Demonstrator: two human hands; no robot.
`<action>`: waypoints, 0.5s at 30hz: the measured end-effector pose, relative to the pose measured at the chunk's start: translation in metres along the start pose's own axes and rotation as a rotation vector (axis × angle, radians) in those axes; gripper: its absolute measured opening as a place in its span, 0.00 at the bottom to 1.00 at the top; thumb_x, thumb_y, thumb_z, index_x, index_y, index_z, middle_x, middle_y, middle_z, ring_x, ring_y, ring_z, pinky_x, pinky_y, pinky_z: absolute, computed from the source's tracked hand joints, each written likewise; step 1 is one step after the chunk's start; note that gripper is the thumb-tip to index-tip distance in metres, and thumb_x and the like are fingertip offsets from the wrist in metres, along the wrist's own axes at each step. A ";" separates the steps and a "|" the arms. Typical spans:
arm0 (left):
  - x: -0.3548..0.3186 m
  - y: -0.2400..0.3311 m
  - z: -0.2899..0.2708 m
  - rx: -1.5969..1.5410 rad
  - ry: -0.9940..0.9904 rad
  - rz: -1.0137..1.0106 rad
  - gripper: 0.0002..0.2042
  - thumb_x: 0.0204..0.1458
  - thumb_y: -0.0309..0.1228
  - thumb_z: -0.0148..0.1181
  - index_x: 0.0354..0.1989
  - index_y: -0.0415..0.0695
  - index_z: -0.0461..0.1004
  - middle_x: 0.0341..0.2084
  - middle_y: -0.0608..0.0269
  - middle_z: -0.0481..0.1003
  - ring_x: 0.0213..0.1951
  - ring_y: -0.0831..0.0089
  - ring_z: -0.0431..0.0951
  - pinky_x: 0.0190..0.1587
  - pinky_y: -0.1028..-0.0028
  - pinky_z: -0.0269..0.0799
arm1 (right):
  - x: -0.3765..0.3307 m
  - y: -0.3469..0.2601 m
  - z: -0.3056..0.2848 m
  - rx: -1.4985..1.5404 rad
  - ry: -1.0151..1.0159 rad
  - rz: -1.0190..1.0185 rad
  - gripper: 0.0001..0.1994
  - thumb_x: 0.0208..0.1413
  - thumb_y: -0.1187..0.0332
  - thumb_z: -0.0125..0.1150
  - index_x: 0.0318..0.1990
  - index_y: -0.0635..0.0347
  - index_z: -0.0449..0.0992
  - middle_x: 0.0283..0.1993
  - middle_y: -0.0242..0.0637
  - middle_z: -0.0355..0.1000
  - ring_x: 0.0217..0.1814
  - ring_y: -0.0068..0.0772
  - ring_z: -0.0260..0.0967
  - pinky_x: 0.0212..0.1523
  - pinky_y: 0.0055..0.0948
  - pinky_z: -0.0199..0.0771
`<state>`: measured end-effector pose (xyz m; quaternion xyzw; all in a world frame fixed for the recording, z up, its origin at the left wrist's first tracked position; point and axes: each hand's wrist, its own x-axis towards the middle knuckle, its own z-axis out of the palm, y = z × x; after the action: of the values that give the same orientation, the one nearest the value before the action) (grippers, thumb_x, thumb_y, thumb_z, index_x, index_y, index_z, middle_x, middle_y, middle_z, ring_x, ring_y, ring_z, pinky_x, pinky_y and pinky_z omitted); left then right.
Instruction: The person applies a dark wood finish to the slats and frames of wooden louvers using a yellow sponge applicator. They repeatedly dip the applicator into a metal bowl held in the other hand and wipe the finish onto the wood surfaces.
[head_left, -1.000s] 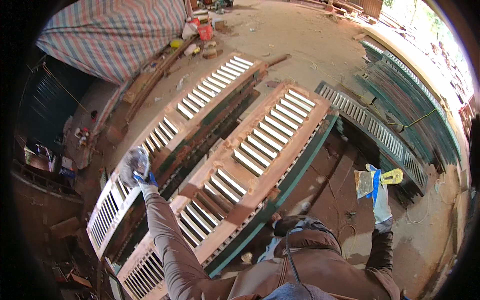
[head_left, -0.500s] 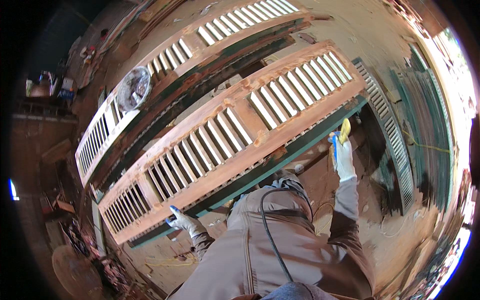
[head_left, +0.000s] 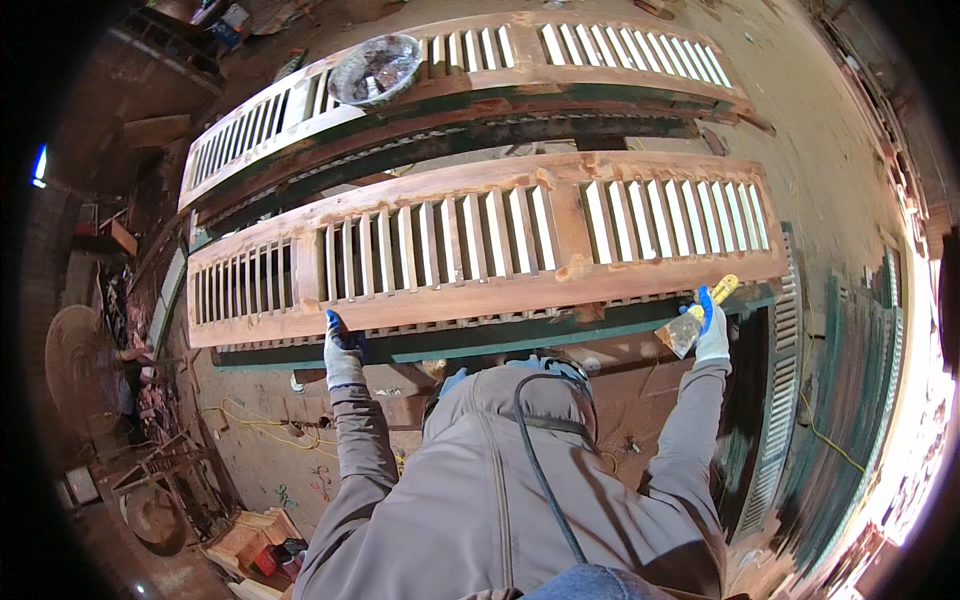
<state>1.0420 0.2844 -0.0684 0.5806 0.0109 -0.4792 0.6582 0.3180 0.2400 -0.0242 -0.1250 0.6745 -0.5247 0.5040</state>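
Note:
A long louvered wooden shutter point(head_left: 450, 302), sanded to bare reddish wood, lies across in front of me on top of a green-painted one point(head_left: 430, 343). My left hand point(head_left: 343, 355), in a white glove with blue fingers, grips the near edge of the bare shutter towards its left end; some fingers are hidden beneath. At the right end of that edge, my gloved right hand point(head_left: 712, 328) is closed around a putty knife point(head_left: 680, 333). Its yellow handle points up and right, and its stained blade points down and left.
Farther back, another louvered shutter point(head_left: 300, 112) carries a round clear tub point(head_left: 375, 70) with dark contents. More green shutters point(head_left: 835, 400) lie on the right. A yellow cord point(head_left: 265, 425) trails over the floor at left, near a wooden crate point(head_left: 250, 540).
My view has turned, so the shutters now lie more level across it. My right hand has come to the shutter's near edge with the putty knife; my left hand stays at that edge.

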 end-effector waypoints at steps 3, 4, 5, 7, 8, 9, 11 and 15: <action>-0.013 0.006 0.002 0.001 -0.025 0.050 0.30 0.53 0.57 0.64 0.57 0.48 0.72 0.48 0.68 0.77 0.48 0.70 0.77 0.52 0.66 0.74 | -0.004 -0.006 0.004 -0.018 -0.048 0.007 0.23 0.56 0.51 0.69 0.46 0.61 0.73 0.35 0.32 0.68 0.31 0.30 0.73 0.32 0.29 0.76; -0.020 0.010 0.005 0.036 -0.007 0.056 0.31 0.53 0.57 0.64 0.57 0.48 0.72 0.48 0.67 0.77 0.48 0.70 0.77 0.52 0.66 0.74 | -0.007 -0.008 0.008 -0.027 -0.028 -0.008 0.22 0.56 0.50 0.68 0.45 0.60 0.74 0.32 0.30 0.68 0.29 0.26 0.72 0.30 0.27 0.74; -0.025 0.012 0.006 0.070 0.007 0.062 0.31 0.53 0.57 0.64 0.57 0.48 0.72 0.48 0.67 0.77 0.49 0.70 0.77 0.52 0.65 0.74 | -0.010 -0.013 0.010 -0.055 -0.017 -0.035 0.21 0.56 0.50 0.68 0.44 0.58 0.75 0.30 0.28 0.67 0.27 0.23 0.70 0.28 0.25 0.71; -0.030 0.021 0.007 0.005 -0.015 0.075 0.30 0.47 0.53 0.71 0.52 0.45 0.75 0.43 0.63 0.79 0.42 0.67 0.80 0.45 0.66 0.79 | -0.013 -0.021 0.013 -0.108 -0.009 -0.090 0.18 0.57 0.49 0.67 0.38 0.54 0.75 0.27 0.23 0.65 0.24 0.16 0.62 0.24 0.23 0.61; -0.031 0.022 0.009 0.005 -0.013 0.061 0.29 0.47 0.53 0.71 0.52 0.46 0.75 0.43 0.63 0.79 0.42 0.67 0.80 0.45 0.66 0.79 | -0.011 -0.022 0.009 -0.113 0.013 -0.112 0.18 0.57 0.48 0.67 0.35 0.52 0.73 0.27 0.22 0.64 0.25 0.14 0.60 0.24 0.22 0.58; -0.032 0.024 0.011 0.004 -0.011 0.048 0.29 0.47 0.53 0.71 0.51 0.46 0.75 0.43 0.63 0.79 0.41 0.67 0.81 0.45 0.66 0.79 | -0.008 -0.022 0.009 -0.060 0.024 -0.155 0.18 0.57 0.47 0.67 0.35 0.51 0.73 0.28 0.22 0.64 0.26 0.13 0.60 0.24 0.22 0.58; -0.032 0.026 0.013 0.009 0.091 -0.024 0.29 0.53 0.52 0.67 0.55 0.45 0.73 0.49 0.61 0.77 0.49 0.64 0.78 0.55 0.62 0.74 | -0.002 -0.024 0.011 0.040 0.004 -0.159 0.19 0.57 0.45 0.66 0.40 0.50 0.74 0.29 0.20 0.64 0.28 0.13 0.60 0.26 0.21 0.60; -0.033 0.011 -0.004 -0.158 0.063 -0.072 0.24 0.53 0.49 0.68 0.53 0.48 0.75 0.46 0.63 0.78 0.46 0.64 0.79 0.51 0.62 0.75 | 0.004 -0.031 0.030 -0.014 0.072 -0.126 0.24 0.54 0.45 0.69 0.46 0.53 0.73 0.31 0.23 0.62 0.30 0.17 0.60 0.31 0.26 0.66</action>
<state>1.0338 0.3064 -0.0427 0.5409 0.0902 -0.4815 0.6837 0.3293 0.2064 0.0011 -0.1517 0.6865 -0.5548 0.4448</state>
